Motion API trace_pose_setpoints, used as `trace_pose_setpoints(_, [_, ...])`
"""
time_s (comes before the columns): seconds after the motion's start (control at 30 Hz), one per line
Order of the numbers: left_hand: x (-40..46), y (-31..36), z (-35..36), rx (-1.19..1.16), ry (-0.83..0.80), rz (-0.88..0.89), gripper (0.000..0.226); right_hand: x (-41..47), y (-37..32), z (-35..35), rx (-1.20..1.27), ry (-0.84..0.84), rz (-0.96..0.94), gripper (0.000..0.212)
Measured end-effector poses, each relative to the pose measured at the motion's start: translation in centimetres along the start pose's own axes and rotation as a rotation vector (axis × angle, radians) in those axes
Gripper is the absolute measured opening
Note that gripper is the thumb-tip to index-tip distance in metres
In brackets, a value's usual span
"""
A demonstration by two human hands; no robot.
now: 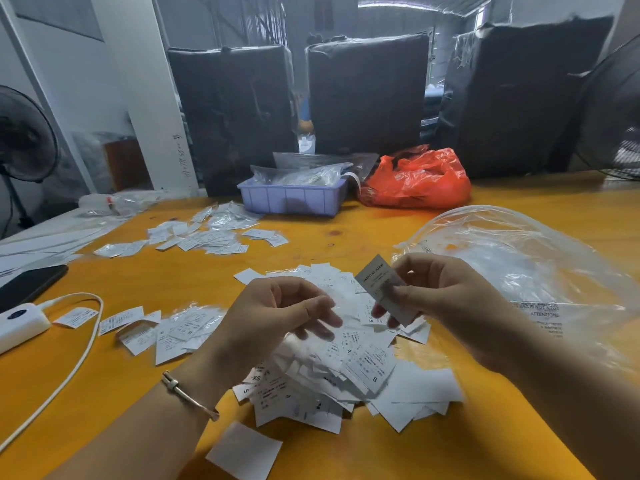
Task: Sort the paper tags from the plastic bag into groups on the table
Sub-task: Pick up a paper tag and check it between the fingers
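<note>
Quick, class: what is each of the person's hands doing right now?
Left hand: fingers loosely curled above the tag pile; whether it holds anything cannot be told.
Right hand: pinching one paper tag.

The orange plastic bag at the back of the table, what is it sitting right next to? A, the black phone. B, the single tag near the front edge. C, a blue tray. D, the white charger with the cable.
C: the orange plastic bag lies just right of the blue tray at the table's far edge.
</note>
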State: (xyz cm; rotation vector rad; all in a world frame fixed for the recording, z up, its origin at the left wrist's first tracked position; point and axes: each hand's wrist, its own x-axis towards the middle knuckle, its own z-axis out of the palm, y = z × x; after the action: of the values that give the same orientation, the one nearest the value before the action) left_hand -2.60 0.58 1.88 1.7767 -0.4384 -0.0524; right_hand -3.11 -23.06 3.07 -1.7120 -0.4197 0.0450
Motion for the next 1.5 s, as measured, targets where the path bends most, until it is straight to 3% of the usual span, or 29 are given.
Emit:
trace_pose_setpoints(0.13, [0.0,-0.1,0.2,0.002,0.022,0.048,0.026,-0.3,-0.4,0.6,-0.010,0.038,-0.120,0.010])
trace_pose_setpoints(0.27, [0.2,-0.2,0.0,-0.084,0.082,0.026,0.022,-0.3,-0.3,0.8,0.026,0.034,-0.082,0.022])
trace_pose_setpoints(0.43, [0.3,-0.1,0.0,-0.359,0.080,-0.063,0.015,-0.5,-0.4,1.1,0.040,-0.291,0.098,0.008])
trace_pose_setpoints(0.53, [0.2,0.1,0.3,-0.418,0.064,-0.059,0.017,-0.8,-0.1,2.1,0.000,-0.411,0.080,0.007])
trace_pose_setpoints(0.6, [0.2,0.1,0.5,-0.407,0.052,-0.045,0.025,-0.7,0.3,2.7,-0.048,-0.350,0.066,0.005])
trace_pose_setpoints(0.7, [0.2,0.1,0.4,-0.366,-0.003,-0.062,0.039,-0.7,0.4,2.7,-0.024,-0.229,0.027,0.026])
trace_pose_setpoints(0.8, [0.1,0.0,0.3,-0.310,-0.086,-0.107,0.042,-0.8,0.0,2.4,-0.048,-0.151,-0.046,0.029])
trace_pose_setpoints(1.03, [-0.2,0.4,0.2,-0.163,-0.245,-0.181,0.025,-0.5,0.3,2.0,-0.087,-0.178,-0.094,0.010])
trace_pose_setpoints(1.17, [-0.3,0.6,0.3,-0.103,-0.217,-0.147,0.012,-0.5,0.0,1.8,-0.050,-0.189,-0.076,0.016])
trace_pose_setpoints(1.37, [-0.1,0.7,-0.2,-0.283,0.010,-0.141,0.025,-0.1,-0.4,0.6,0.040,0.088,-0.086,0.015])
trace_pose_setpoints(1.5, [-0.2,0.9,-0.4,-0.370,0.015,-0.116,0.028,-0.4,-0.8,0.6,0.073,0.037,-0.074,0.018])
